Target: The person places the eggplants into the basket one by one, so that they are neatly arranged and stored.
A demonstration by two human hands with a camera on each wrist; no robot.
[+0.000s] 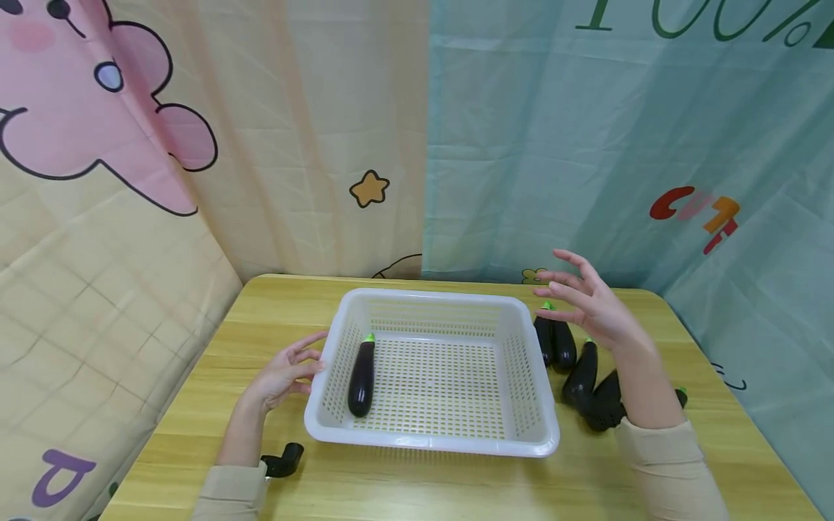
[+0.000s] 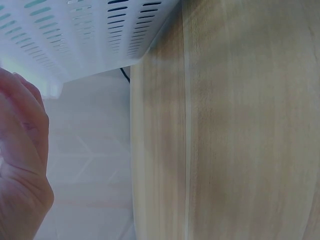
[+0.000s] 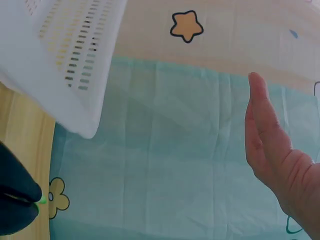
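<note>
A white perforated plastic basket point(image 1: 430, 443) stands on the table, holding one dark purple eggplant point(image 1: 361, 380) with a green tip along its left side. At the basket's left rim, my left hand point(image 1: 287, 373) touches the edge with loosely bent fingers; the left wrist view shows the hand point(image 2: 22, 150) beside the basket wall point(image 2: 85, 40). My right hand point(image 1: 589, 304) is raised, fingers spread and holding nothing, right of the basket. Below it lie two eggplants point(image 1: 562, 346) side by side. More eggplants point(image 1: 582, 373) lie nearer me, partly hidden by the right forearm.
The wooden table point(image 1: 417, 485) ends at a patterned curtain point(image 1: 313, 145) on the left and a blue-green curtain point(image 1: 554, 145) on the right. A black fitting point(image 1: 284, 461) sits at my left wrist. Dark shapes under the right forearm partly overlap.
</note>
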